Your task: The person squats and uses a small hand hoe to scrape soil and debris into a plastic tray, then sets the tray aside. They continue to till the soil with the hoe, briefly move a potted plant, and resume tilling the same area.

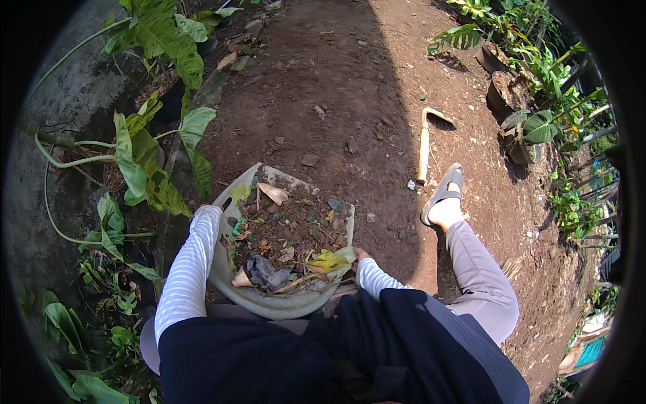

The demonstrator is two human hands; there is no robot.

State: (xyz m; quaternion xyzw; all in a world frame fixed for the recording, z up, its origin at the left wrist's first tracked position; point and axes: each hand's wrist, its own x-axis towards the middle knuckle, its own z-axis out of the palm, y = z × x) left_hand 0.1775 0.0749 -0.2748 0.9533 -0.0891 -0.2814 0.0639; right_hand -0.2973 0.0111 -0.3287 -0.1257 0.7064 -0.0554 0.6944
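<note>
A broken pale plastic basin (pixel 262 307) lies in front of my body, its far side broken away. It holds dark soil (pixel 298 227), dry leaves, a yellow leaf (pixel 323 261), a crumpled dark scrap (pixel 266 272) and a bit of green plastic (pixel 239 226). My left hand (pixel 216 207) is at the basin's left rim, mostly hidden by the striped sleeve cuff. On the right side, my right hand (pixel 360 255) grips the rim beside the yellow leaf; its fingers are partly hidden.
A wooden-handled hand hoe (pixel 424 151) lies on the dirt path (pixel 323 91), just beyond my sandaled foot (pixel 445 199). Large-leaved plants (pixel 136 161) lean in from the left, near a concrete edge. Potted plants (pixel 504 93) line the right side. Stones (pixel 229 60) lie at upper left.
</note>
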